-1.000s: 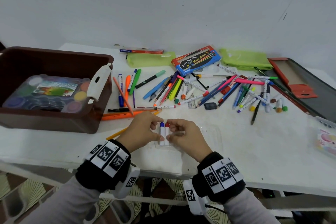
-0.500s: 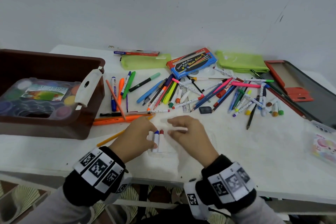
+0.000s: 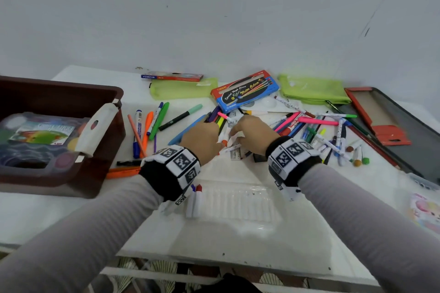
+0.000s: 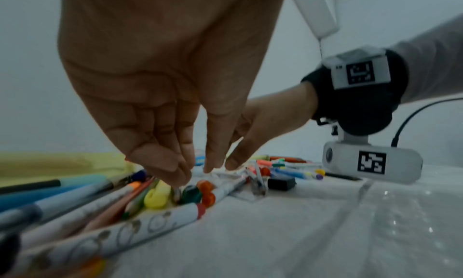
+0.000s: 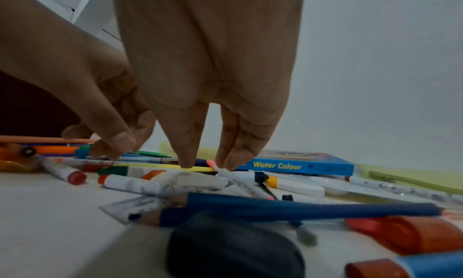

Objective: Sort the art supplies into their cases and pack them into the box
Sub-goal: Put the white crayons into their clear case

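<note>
A clear plastic marker tray [image 3: 238, 202] lies near the table's front edge with two white markers [image 3: 194, 201], blue and red capped, at its left end. Both hands reach past it into the loose pile of markers and pens [image 3: 288, 126]. My left hand [image 3: 220, 137] points its fingers down, the fingertips [image 4: 175, 173] just above an orange-capped marker [image 4: 208, 195], thumb apart, nothing held. My right hand [image 3: 234, 131] hovers the same way; its thumb and fingers [image 5: 230, 163] straddle a pink-tipped white marker [image 5: 240, 181].
A brown box [image 3: 104, 169] at the left holds a paint set [image 3: 35, 140]. Behind the pile lie a blue water colour box [image 3: 245, 93] and two green pouches [image 3: 183, 89]. A red-edged black case [image 3: 404, 126] lies open at the right. A black eraser [image 3: 258, 157] sits by my right wrist.
Both hands let go of the two markers in the tray and moved forward into the marker pile. The two markers stay in the tray.
</note>
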